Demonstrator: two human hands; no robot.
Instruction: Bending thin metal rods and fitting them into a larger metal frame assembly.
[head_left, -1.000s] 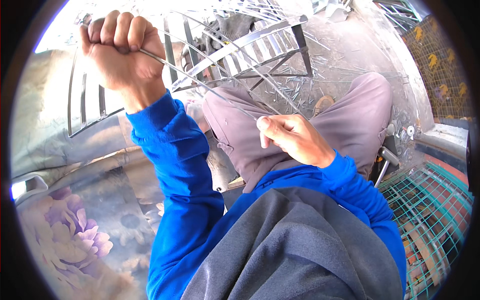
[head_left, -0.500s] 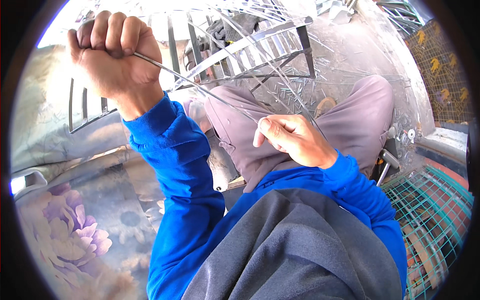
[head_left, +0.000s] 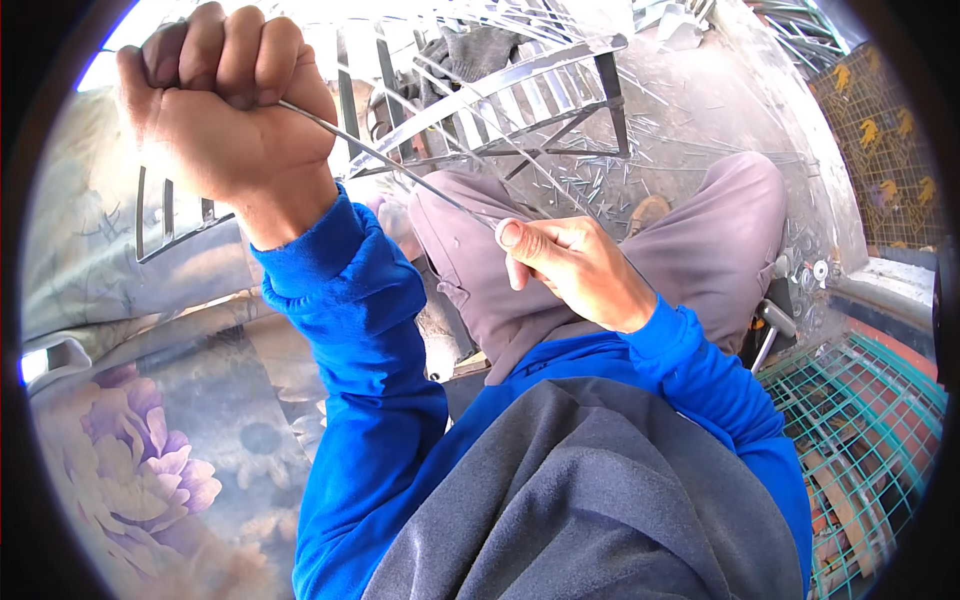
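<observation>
My left hand is raised at the upper left, its fingers wrapped in a fist round one end of a thin grey metal rod. From there the rod slants down to my right hand, which pinches it between thumb and fingers above my lap. Other thin rods pass behind the right hand, over my legs. Beyond them stands a metal frame with slats, and dark gloves lie by it. What the right palm covers is hidden.
Many short cut metal pieces litter the floor ahead. A green wire mesh basket stands at the right, with a hammer-like tool next to my leg. Flower-patterned cloth spreads at the left.
My left hand has come slightly nearer and larger in view. My right hand has shifted a little to the left and up along the rod; the other rods have swung left.
</observation>
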